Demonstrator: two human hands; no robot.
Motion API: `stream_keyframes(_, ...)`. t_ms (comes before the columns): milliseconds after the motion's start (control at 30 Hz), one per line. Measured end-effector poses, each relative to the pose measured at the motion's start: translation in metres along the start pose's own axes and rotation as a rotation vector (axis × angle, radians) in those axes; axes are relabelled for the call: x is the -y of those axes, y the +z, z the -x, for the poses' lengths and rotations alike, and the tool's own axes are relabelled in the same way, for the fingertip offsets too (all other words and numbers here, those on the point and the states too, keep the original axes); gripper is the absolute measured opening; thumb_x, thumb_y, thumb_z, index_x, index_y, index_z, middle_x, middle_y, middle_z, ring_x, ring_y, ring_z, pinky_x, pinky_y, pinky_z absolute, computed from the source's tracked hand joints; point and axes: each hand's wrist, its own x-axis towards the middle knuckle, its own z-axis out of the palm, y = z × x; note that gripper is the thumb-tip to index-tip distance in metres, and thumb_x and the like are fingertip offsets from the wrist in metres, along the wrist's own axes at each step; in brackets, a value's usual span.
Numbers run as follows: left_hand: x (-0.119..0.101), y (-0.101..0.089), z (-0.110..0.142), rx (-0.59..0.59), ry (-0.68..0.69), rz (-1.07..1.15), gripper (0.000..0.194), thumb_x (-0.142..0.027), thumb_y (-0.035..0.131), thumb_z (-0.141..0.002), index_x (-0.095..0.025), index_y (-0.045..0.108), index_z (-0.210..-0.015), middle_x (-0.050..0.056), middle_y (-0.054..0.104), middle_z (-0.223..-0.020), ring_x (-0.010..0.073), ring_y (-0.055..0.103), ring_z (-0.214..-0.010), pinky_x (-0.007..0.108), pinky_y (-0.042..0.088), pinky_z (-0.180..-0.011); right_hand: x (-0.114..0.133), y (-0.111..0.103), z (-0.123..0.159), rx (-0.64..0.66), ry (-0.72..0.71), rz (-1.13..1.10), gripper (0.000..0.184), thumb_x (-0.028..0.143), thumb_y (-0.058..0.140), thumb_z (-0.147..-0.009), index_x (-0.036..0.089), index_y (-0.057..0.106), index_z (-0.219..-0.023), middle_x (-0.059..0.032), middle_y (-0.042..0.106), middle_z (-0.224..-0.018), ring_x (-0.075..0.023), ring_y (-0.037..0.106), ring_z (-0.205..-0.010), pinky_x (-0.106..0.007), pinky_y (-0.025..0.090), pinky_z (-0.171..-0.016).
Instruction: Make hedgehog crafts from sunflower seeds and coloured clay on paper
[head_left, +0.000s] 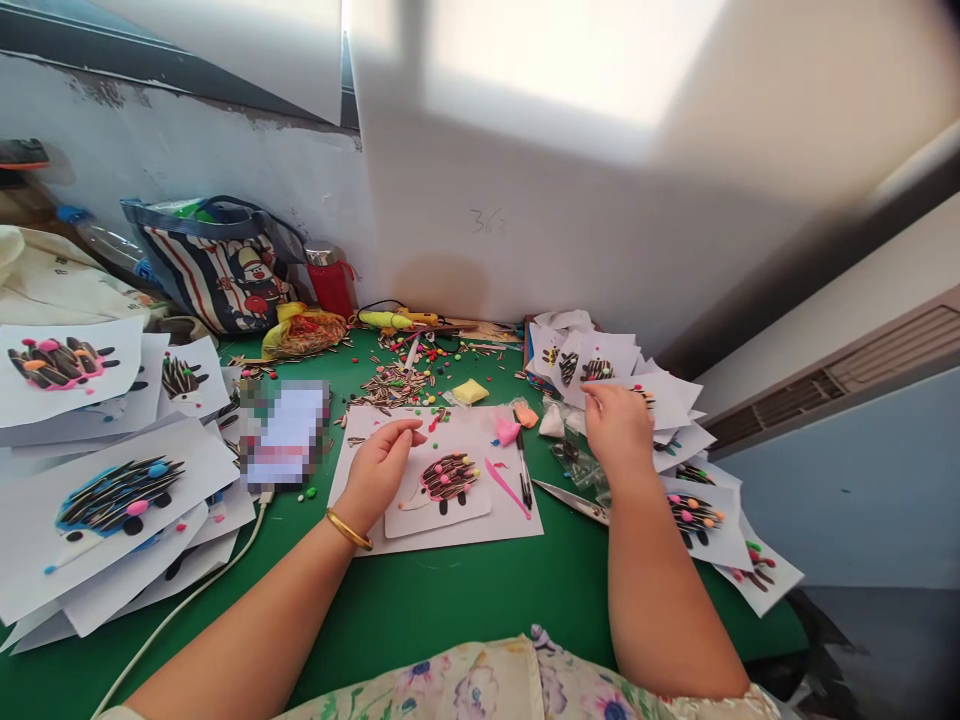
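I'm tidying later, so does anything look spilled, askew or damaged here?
Yes. Seeds and coloured balls lie loose across the back of the green table, perhaps spilled. The stack of pictures at right is fanned unevenly, and the wall at back left has dark, scuffed patches.

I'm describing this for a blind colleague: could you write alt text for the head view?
A person's left hand is beside a hedgehog-like seed picture on white paper, and the right hand is by a stack of similar pictures. Loose seeds and scissors lie on the green table, with another stack at the left.
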Motion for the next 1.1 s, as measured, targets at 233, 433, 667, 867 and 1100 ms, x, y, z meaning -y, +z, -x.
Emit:
stream_keyframes(233,0.002,0.003,0.0,0.009,-0.006,0.001,0.041,-0.044,0.049,-0.088,-0.016,0.066,-0.113,0.011,0.074,-0.097,0.0258,0.067,-0.1,0.042,0.048,-0.092,0.0,-0.002,-0.004,0.334,0.049,0.145,0.036,0.037,0.042,-0.096,0.022,0.074,-0.102,-0.0104,0.074,-0.098,-0.026,0.066,-0.089,-0.034,0.044,-0.075)
stream_keyframes(433,0.003,0.004,0.002,0.02,-0.005,0.013,0.038,-0.042,0.05,-0.089,-0.017,0.066,-0.112,0.011,0.074,-0.098,0.0256,0.067,-0.101,0.042,0.047,-0.094,0.019,0.022,-0.002,0.402,0.012,0.234,0.041,0.048,0.051,-0.092,0.015,0.074,-0.084,-0.0172,0.072,-0.088,-0.0312,0.067,-0.087,-0.036,0.045,-0.072)
stream_keyframes(667,-0.001,0.005,0.003,0.012,0.024,0.037,0.034,-0.041,0.051,-0.089,-0.017,0.067,-0.109,0.009,0.073,-0.097,0.0245,0.067,-0.099,0.041,0.048,-0.093,0.023,0.007,0.003,0.159,-0.03,0.068,0.033,0.04,0.045,-0.095,0.018,0.069,-0.095,-0.0124,0.07,-0.099,-0.0266,0.063,-0.094,-0.032,0.043,-0.075)
stream_keyframes(867,-0.014,0.007,0.014,0.079,0.262,0.031,0.024,-0.036,0.057,-0.089,-0.021,0.068,-0.104,0.008,0.069,-0.102,0.0212,0.064,-0.098,0.037,0.05,-0.09,0.072,-0.005,0.037,0.328,-0.299,-0.538,0.021,0.038,0.056,-0.09,0.023,0.061,-0.105,-0.0012,0.069,-0.09,-0.0156,0.062,-0.074,-0.026,0.045,-0.069)
stream_keyframes(1100,-0.018,0.01,0.023,0.059,0.467,0.023,0.017,-0.031,0.053,-0.094,-0.025,0.068,-0.1,0.008,0.065,-0.106,0.022,0.057,-0.11,0.042,0.046,-0.1,0.107,0.008,0.061,0.347,-0.562,-0.766,0.043,0.026,0.066,-0.086,0.025,0.057,-0.127,-0.0076,0.06,-0.116,-0.0203,0.059,-0.106,-0.035,0.047,-0.094)
